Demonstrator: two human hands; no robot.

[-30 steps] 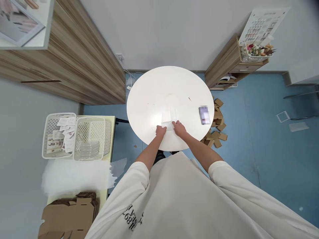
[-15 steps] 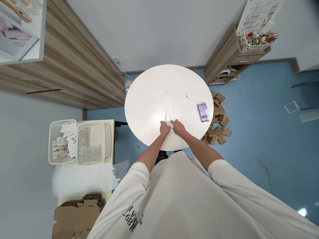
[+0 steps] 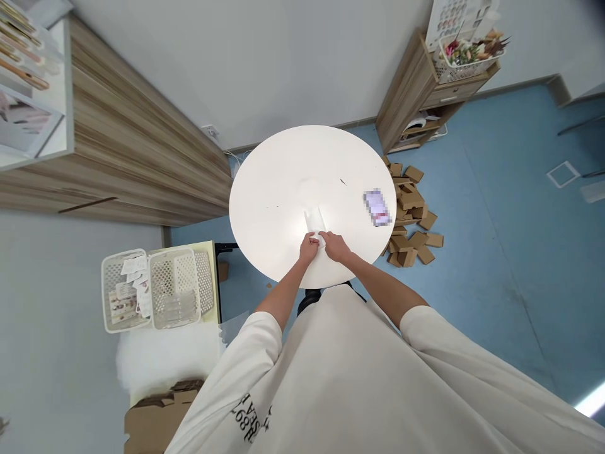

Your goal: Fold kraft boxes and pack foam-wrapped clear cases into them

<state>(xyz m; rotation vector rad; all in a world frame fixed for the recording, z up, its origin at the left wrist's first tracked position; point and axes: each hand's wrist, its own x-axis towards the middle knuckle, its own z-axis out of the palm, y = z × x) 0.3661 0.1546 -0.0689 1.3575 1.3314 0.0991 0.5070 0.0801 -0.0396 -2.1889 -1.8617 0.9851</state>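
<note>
On the round white table (image 3: 265, 164), near its front edge, lies a thin, whitish, see-through wrapping sheet (image 3: 314, 219), folded narrow with its far end pointing away from me. My left hand (image 3: 309, 246) pinches the near end of the sheet from the left, fingers curled in. From the right, my right hand (image 3: 334, 246) grips the same end, its fingertips almost meeting the left ones. Whether anything lies inside the folds is hidden. A purple phone-like object (image 3: 377, 207), blurred by pixels, rests at the table's right side.
Two white plastic baskets (image 3: 197, 287) stand on a side table at left, beside a pile of whitish sheets (image 3: 165, 356) and flattened cardboard boxes (image 3: 155, 425). Small brown boxes (image 3: 409, 198) lie heaped on the floor at right. A wooden cabinet (image 3: 151, 113) rises at left.
The sheet was spread wider with two flaps; it is now folded into a narrow strip. Both hands have drawn together at its near end. The camera view has turned slightly.
</note>
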